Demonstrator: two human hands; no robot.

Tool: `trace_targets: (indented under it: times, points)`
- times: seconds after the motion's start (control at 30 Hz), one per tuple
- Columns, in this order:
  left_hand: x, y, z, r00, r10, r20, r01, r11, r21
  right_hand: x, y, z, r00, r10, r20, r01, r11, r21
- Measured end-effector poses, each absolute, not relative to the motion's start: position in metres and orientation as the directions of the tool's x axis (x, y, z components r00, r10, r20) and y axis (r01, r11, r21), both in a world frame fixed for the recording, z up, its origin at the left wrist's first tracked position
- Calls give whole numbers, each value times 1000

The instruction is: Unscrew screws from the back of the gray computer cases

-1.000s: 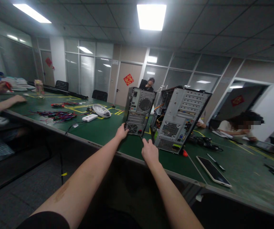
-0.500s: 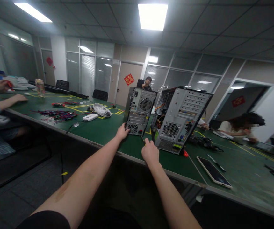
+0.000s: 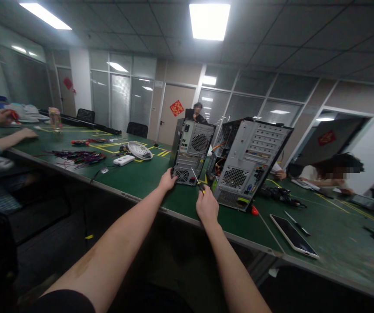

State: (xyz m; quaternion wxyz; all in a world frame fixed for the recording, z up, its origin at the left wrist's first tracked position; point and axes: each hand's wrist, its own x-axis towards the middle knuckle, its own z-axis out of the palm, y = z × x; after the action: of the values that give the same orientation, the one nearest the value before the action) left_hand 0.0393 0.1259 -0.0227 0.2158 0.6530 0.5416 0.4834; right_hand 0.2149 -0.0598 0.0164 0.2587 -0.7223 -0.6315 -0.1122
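Observation:
A small computer case [image 3: 192, 145] stands upright on the green table, its rear panel with fan grilles facing me. My left hand [image 3: 167, 180] grips the lower left edge of this case. In my right hand [image 3: 207, 204] is a screwdriver [image 3: 201, 187] with a black and yellow handle. Its thin shaft points up and left across the lower part of the rear panel; whether the tip touches the panel cannot be told. Close by on the right stands a larger computer case [image 3: 250, 163] with an open side.
A phone [image 3: 294, 234] and a pen [image 3: 297, 223] lie at right, near black cables [image 3: 281, 195]. Coloured wires [image 3: 78, 156], a white power strip [image 3: 123, 161] and a white round basket [image 3: 139, 150] lie left. People sit at both sides and beyond the cases.
My right hand has risen slightly and turned, and the screwdriver's shaft now points higher over the rear panel. My left hand stays on the small case.

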Motion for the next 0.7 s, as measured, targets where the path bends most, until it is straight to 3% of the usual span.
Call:
trace_targets:
  times: [0.3, 0.7]
  points:
    - [41, 121, -20, -48, 916, 398, 525, -315, 790, 225, -3, 29, 247, 919, 308, 939, -148, -311]
    - [43, 112, -13, -63, 917, 395, 519, -308, 797, 204, 48, 30, 302, 927, 222, 941, -252, -226]
